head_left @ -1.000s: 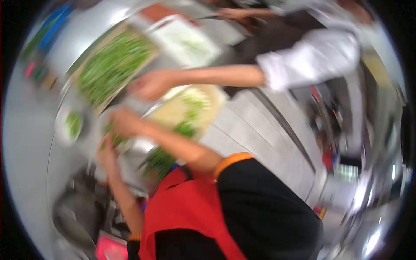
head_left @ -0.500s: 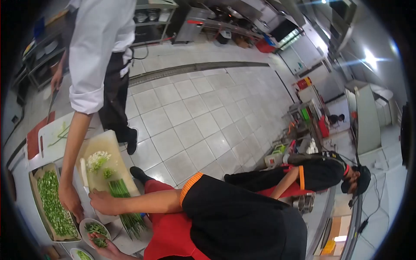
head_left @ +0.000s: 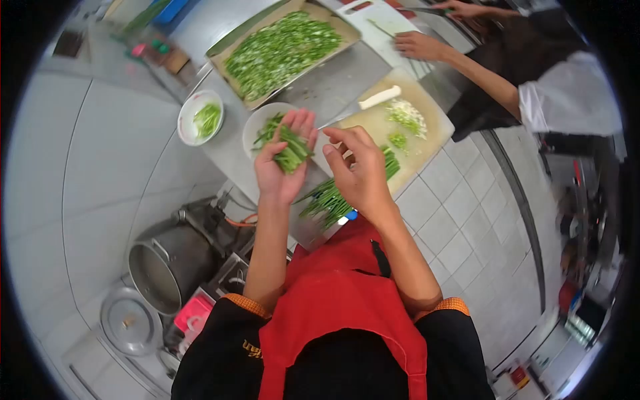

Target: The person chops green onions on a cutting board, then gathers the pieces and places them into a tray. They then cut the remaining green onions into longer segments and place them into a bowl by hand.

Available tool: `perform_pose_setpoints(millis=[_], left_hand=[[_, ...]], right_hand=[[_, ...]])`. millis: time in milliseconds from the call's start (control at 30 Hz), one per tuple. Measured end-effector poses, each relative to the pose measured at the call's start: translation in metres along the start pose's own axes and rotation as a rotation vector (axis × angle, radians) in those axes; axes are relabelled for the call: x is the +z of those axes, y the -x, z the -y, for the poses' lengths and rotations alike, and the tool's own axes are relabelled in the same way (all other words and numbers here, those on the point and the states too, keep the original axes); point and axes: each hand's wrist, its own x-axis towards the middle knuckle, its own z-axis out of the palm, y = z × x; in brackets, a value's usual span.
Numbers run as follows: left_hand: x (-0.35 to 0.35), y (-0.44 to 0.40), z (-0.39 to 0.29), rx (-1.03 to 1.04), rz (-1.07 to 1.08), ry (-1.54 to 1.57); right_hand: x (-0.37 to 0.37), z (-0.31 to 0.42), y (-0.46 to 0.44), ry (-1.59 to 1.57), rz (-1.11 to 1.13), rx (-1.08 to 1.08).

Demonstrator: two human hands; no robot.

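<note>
Cut green scallion pieces [head_left: 293, 157] lie across the upturned palm of my left hand [head_left: 280, 177], its fingers stretched out. A white bowl [head_left: 248, 133] with more cut greens sits just behind that hand. My right hand [head_left: 360, 167] hovers beside it, fingers loosely curled and thumb apart, with nothing visible in them. Beneath the right hand, long scallion stalks [head_left: 330, 200] lie partly on the cutting board [head_left: 437, 127]. On the board are chopped white and green bits [head_left: 408, 119] and a thick white stalk [head_left: 380, 97].
A tray of chopped greens [head_left: 287, 53] stands at the back of the table. To the left are a smaller bowl [head_left: 199, 119] and a large pot [head_left: 157, 273] below. At upper right, a co-worker's hand [head_left: 420, 47] rests by a white board [head_left: 383, 30].
My view has swung from the room down to the worktop. My left hand, still holding cut scallion, is palm up by the bowl. My right hand is now raised beside it.
</note>
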Motion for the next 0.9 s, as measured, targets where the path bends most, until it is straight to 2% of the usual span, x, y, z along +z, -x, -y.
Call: perform_pose_setpoints(millis=[100, 133, 267, 500, 567, 600, 667, 800, 900], left_hand=[[0.016, 0.012, 0.008, 0.06, 0.002, -0.037], [-0.002, 0.01, -0.007, 0.073, 0.003, -0.031], [-0.009, 0.015, -0.01, 0.127, 0.009, -0.016], [-0.003, 0.021, -0.015, 0.165, -0.136, -0.15], [-0.003, 0.02, -0.018, 0.18, -0.174, -0.164], [-0.004, 0.019, -0.02, 0.176, -0.169, -0.176], [-0.006, 0.016, -0.022, 0.18, -0.17, -0.184], [-0.009, 0.011, -0.025, 0.195, -0.206, -0.195], [-0.015, 0.005, -0.025, 0.207, -0.248, -0.244]], right_hand=[[-0.002, 0.01, 0.0, 0.036, 0.072, -0.024], [0.024, 0.002, -0.006, 0.101, 0.103, -0.087], [0.037, -0.006, -0.008, 0.258, 0.164, -0.208], [0.047, -0.009, -0.018, 0.177, 0.216, -0.137], [0.047, -0.008, -0.024, -0.012, 0.258, 0.144], [0.047, -0.009, -0.029, -0.01, 0.27, 0.14], [0.046, -0.01, -0.039, -0.253, 0.357, 0.363], [0.051, -0.018, -0.052, -0.304, 0.42, 0.386], [0.058, -0.02, -0.06, -0.142, 0.463, 0.361]])
